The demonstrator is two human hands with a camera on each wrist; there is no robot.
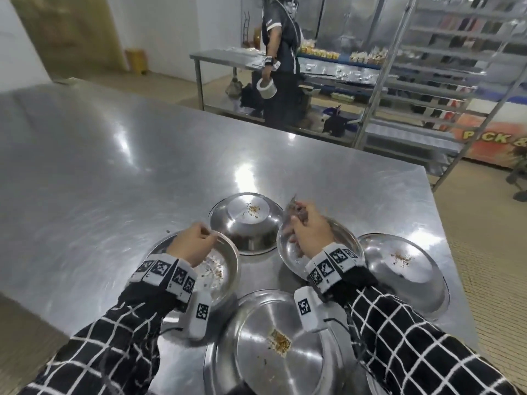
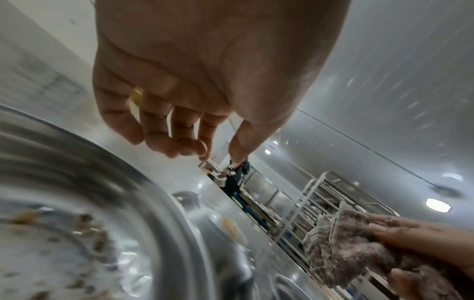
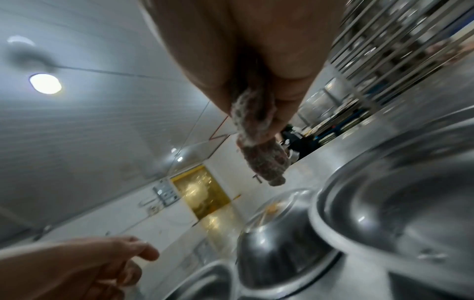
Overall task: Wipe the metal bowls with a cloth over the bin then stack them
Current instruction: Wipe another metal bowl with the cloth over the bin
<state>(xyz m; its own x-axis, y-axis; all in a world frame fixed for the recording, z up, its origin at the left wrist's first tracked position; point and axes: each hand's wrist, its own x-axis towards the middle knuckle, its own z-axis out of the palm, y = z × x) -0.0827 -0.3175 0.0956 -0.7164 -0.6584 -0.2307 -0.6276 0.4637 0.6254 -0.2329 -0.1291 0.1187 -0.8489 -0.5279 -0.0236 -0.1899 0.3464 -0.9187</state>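
Several metal bowls stand on the steel table [image 1: 114, 166]. My left hand [image 1: 206, 234] hovers over an upright bowl with crumbs [image 1: 221, 276], its fingers loosely curled and holding nothing; the left wrist view shows the fingers [image 2: 164, 140] clear of that bowl [image 2: 64, 233]. My right hand [image 1: 296, 220] grips a crumpled greyish cloth [image 1: 295, 208] above a second upright bowl [image 1: 288, 256]. The cloth [image 3: 261, 158] hangs from the fist over this bowl [image 3: 397, 213]. Three bowls lie upside down with crumbs on their bases: back centre [image 1: 248, 220], right [image 1: 405, 269], near [image 1: 273, 346]. No bin is in view.
Another person [image 1: 281, 67] stands beyond the table's far edge beside a second steel bench [image 1: 216, 57]. A tall metal rack [image 1: 427, 67] stands at the right. The table's right edge [image 1: 445, 223] runs close to the right-hand bowl.
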